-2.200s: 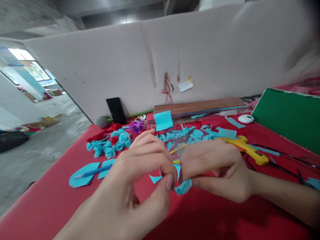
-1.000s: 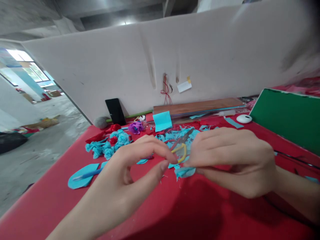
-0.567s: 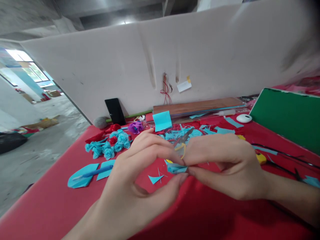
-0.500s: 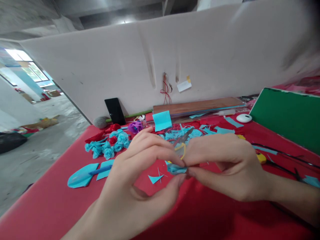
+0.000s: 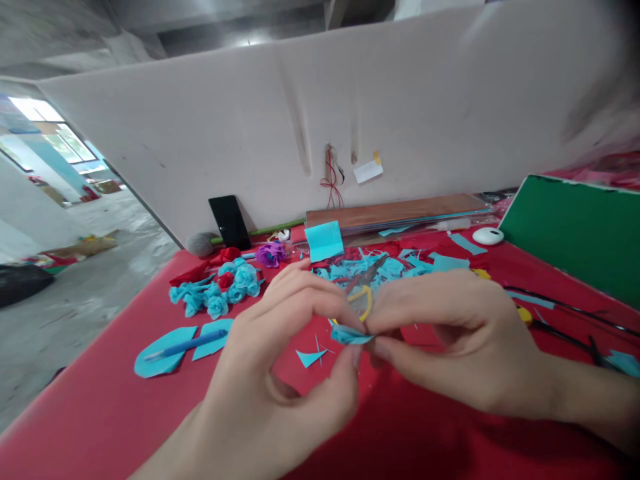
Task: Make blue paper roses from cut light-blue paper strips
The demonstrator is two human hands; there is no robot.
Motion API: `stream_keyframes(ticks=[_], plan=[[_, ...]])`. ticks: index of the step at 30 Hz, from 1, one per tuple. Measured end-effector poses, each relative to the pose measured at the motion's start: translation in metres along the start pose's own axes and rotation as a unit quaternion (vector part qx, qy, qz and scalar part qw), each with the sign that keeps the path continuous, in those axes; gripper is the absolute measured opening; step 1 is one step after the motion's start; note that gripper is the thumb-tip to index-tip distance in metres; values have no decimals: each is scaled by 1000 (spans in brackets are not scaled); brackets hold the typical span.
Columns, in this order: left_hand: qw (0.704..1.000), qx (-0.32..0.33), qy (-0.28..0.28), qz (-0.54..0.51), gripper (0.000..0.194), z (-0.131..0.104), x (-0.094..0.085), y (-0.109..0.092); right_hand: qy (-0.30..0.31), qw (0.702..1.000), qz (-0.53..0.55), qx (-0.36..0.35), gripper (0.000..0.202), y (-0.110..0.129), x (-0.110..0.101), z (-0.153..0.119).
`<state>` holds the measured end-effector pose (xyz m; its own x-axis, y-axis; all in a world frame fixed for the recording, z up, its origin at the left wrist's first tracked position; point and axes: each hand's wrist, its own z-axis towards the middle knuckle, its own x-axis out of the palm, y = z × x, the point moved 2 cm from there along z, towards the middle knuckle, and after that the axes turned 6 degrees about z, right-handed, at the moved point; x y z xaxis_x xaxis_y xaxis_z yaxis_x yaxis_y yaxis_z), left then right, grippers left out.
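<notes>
A small blue paper flower [image 5: 349,335] is pinched between both hands above the red tabletop. My left hand [image 5: 280,353] holds its near side, thumb below and forefinger above. My right hand [image 5: 450,333] grips the other end between thumb and fingertips, which hide part of it. Just behind the fingers lie yellow-handled scissors [image 5: 363,300], partly covered by my hands. Left of my left hand, a blue pen [image 5: 193,343] rests across cut blue paper pieces [image 5: 173,363]. Below the flower is a pointed blue scrap [image 5: 310,358].
Finished blue paper roses [image 5: 217,303], a purple flower [image 5: 271,254] and a dark phone [image 5: 229,223] are at the back left. Blue scraps [image 5: 395,268] lie behind my hands. A green board [image 5: 575,240] and a white mouse-like object [image 5: 488,236] stand right. A pale partition [image 5: 225,127] closes the back.
The flower has shifted slightly left and tilted between the fingers. My left thumb has moved a little down and left; my right hand stays nearly in place.
</notes>
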<state>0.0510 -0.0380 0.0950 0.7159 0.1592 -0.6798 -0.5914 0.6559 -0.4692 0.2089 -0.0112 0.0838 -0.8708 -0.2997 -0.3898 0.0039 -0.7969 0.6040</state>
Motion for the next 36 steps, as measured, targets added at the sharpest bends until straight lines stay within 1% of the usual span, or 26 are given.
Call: stream_keyframes(ticks=[6,9,12,15,20,23,28,30,36], plan=[[999,14,-6,29,20,1,-2,-3,-14,998,-43,-35,8,2,-1,0],[1000,8,-11,16,18,4,-3,-4,-11,999,-32,-27,8,3,0,1],[1000,-9,-23,-5,18,5,-4,-3,-7,1000,-7,4,9,1,1,2],[999,-32,-20,-19,18,5,-3,-2,-5,999,22,37,9,-1,2,2],[997,-62,-16,-34,18,3,-2,1,31,991,39,124,11,-3,0,3],[994,-80,-2,-70,17,3,-1,1,55,983,63,166,14,-1,-1,4],[985,-91,15,-145,15,6,1,2,83,962,122,230,21,2,-2,5],[982,-91,19,-162,16,7,2,2,88,950,164,251,19,1,0,4],[975,-90,22,-202,14,3,5,8,93,874,332,342,15,-6,5,-1]])
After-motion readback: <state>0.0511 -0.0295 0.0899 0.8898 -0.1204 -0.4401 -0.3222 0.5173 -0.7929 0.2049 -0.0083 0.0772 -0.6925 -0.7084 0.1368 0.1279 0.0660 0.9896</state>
